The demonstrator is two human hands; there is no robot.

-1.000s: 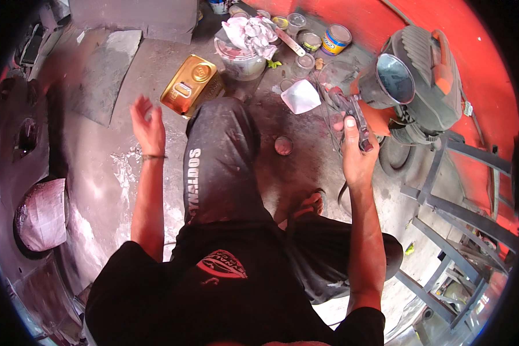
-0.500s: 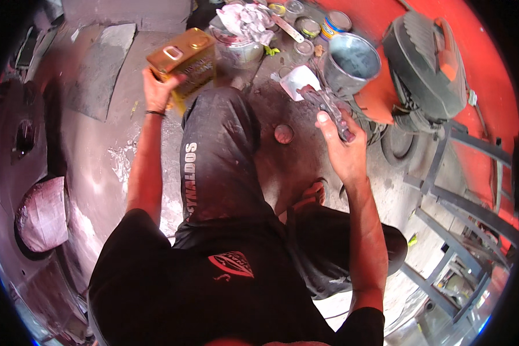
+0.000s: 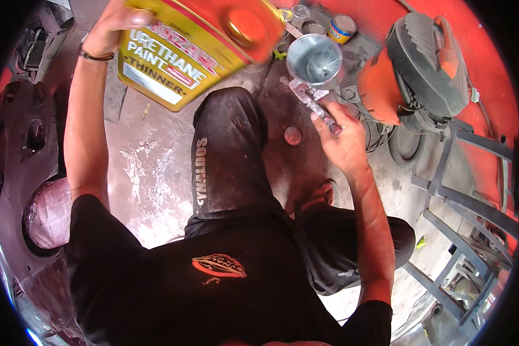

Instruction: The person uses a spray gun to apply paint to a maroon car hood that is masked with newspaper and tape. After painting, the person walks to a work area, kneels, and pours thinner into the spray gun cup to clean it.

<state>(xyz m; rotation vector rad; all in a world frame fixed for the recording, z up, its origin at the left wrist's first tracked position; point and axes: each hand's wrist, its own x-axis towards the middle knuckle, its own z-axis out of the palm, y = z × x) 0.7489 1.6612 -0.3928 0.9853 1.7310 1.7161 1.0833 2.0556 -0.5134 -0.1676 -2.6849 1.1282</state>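
Observation:
My left hand (image 3: 112, 26) grips one end of a large yellow rectangular metal solvent can (image 3: 173, 63). The can is raised and tilted, with its red top and round red cap (image 3: 247, 26) turned to the right. In my right hand (image 3: 343, 135) is the handle of a spray gun (image 3: 315, 108), held over the floor. At the gun's far end stands a round metal cup (image 3: 314, 59) with an open top and a grey, shiny inside. A gap separates the can from the cup.
Small tins, including a blue-and-yellow tin (image 3: 342, 29), stand beyond the cup. An orange and black vacuum cleaner (image 3: 424, 75) is at right, above a grey metal frame (image 3: 473, 202). A dark car body part (image 3: 26, 190) lies left. A round lid (image 3: 293, 135) lies on the floor.
The solvent can has come up and closer, tipping toward the right, and now hides the bucket with the crumpled cloth. My right hand has turned the spray gun, bringing its cup left.

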